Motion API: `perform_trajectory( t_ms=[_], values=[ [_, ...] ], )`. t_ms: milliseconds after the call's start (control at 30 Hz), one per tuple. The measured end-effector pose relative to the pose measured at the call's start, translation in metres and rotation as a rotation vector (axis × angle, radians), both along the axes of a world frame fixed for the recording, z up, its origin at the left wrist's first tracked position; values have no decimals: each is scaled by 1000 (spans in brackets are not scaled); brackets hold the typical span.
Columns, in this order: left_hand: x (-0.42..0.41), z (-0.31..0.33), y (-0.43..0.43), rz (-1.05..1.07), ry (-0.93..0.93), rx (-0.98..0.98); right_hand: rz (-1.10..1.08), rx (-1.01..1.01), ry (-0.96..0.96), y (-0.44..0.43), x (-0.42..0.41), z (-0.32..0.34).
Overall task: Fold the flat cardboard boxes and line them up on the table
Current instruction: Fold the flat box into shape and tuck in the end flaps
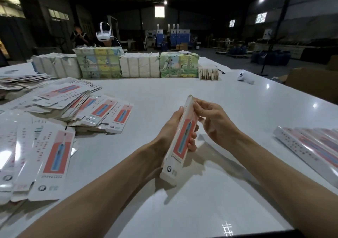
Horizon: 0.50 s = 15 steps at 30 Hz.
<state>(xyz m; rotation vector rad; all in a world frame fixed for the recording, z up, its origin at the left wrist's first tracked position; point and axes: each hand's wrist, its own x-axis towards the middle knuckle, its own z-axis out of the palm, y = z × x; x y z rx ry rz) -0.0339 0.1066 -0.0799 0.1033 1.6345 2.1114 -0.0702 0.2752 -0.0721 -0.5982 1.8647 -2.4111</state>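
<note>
White glossy table (164,91) fills the near view. Above it the left hand (171,127) grips a long printed box (180,142) around its middle, fingers curled behind it. The box is tilted, its lower end near the tabletop. The right hand (214,120) pinches the box's upper edge. Flat boxes (54,157) lie heaped at left, and folded boxes (311,146) are lined up at right. Wrapped bundles (139,64) stand along the far edge.

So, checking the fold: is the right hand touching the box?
Touching. The head view shows the right hand pinching the box near its top edge.
</note>
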Motion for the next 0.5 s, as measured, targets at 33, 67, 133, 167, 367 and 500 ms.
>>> perform_trajectory(
  t_ms=[33,67,133,167,367,500],
  values=[
    [0,0,2,-21,-59,41,13,-15,-16,-2,1,-1],
    [0,-1,3,-40,-108,83,13,-22,-27,-4,1,-3],
    [-2,-4,0,-64,-154,168,-8,-45,-46,-7,1,-6],
    [-3,-6,-2,-72,-162,214,-20,-62,-61,-9,1,-7],
    [-8,-14,-13,-28,-147,336,24,77,-45,-17,8,-20],
    [-5,-17,-14,51,-71,276,-46,118,20,-20,11,-17]
  ],
)
